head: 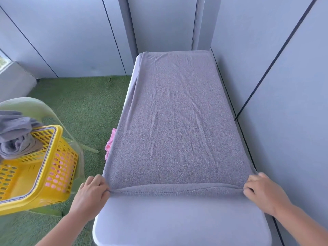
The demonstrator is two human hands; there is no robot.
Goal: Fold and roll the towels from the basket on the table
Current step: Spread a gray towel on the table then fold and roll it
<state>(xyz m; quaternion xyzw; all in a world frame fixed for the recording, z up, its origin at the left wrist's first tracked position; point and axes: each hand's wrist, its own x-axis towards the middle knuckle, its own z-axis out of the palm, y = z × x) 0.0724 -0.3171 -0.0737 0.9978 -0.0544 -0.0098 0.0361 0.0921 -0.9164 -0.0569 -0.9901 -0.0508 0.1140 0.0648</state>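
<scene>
Grey towel [177, 121] lies spread flat on the worktop [177, 222]; it reaches from between the two hands to the far end, with shallow creases across the pile; its left edge hangs over the worktop side beyond the left hand.

Left hand [92, 192]: fingers curled, pinching the near-left corner of the towel; right hand [262, 190]: fingers curled on the near-right corner, apparently in the same pinch, though the fingertips are partly tucked under the cloth; the near hem is stretched between them, bowed slightly.

Key relation: the towel's long axis runs straight away from the hands; its short near edge spans hand to hand; both hands sit equally near, one at each corner; neither has the advantage. Judgement: spreading looks finished and the first fold comes next; the held hem would have to travel forward along that long axis, both corners level, or the fold goes askew.

Bare worktop lies nearer than the hands; a pink cloth [110, 144] shows ahead of the left hand, off the worktop's edge, mostly hidden by the towel.

Outward of the left hand: yellow basket [53, 166] on a pale green chair [44, 107], with more grey towels [16, 137] heaped in it; green turf floor [79, 112] beneath.
</scene>
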